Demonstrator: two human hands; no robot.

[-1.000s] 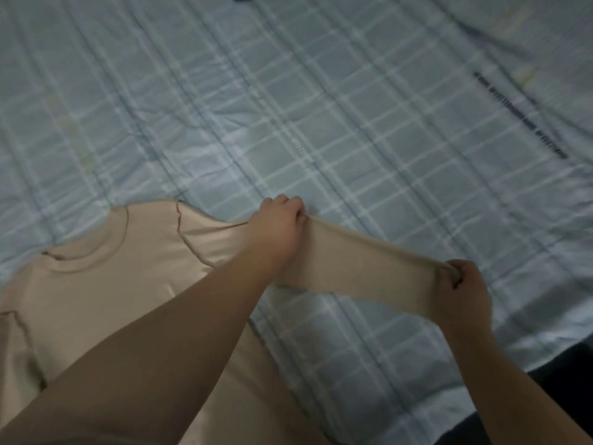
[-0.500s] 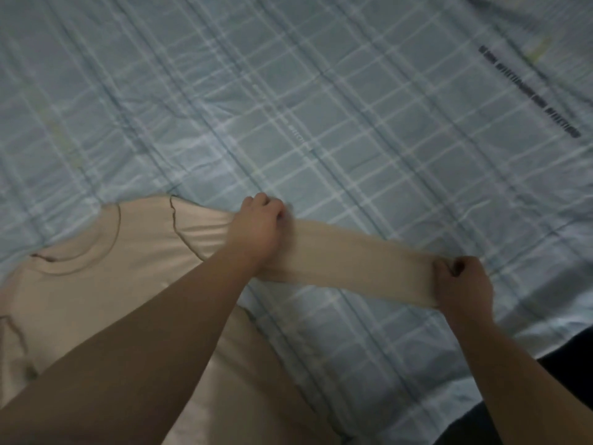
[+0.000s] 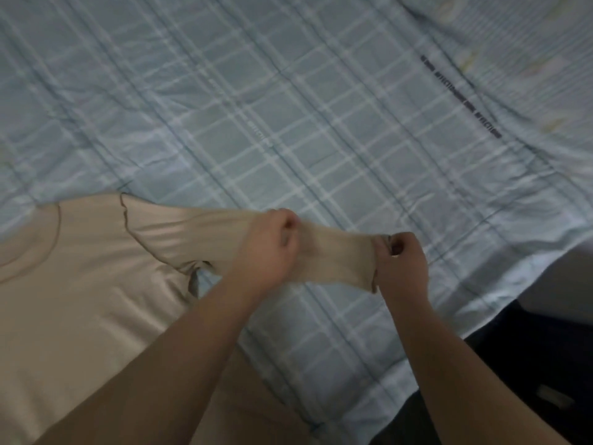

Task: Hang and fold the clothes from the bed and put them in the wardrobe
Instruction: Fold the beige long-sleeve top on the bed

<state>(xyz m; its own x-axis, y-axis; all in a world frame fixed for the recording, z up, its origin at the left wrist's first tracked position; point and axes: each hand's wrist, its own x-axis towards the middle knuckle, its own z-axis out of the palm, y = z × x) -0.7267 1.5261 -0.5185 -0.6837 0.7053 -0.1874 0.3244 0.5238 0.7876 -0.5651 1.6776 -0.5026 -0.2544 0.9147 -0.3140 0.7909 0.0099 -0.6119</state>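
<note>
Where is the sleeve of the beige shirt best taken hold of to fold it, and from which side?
Probably at the cuff, pinched from the right end, as the right hand does, with the left hand gripping mid-sleeve from above. The sleeve runs out straight to the right from the shirt lying on the bed sheet, so its free end steers the fold.

I saw a beige long-sleeved top (image 3: 80, 284) lying flat on the bed (image 3: 321, 107), its body spread at 8 o'clock and its round neckline near 9 o'clock. Dark seams marked the shoulder. Its sleeve (image 3: 337, 255) ran taut toward 3 o'clock, with the left hand (image 3: 269, 248) gripping it mid-length and the right hand (image 3: 401, 261) pinching the cuff.
</note>
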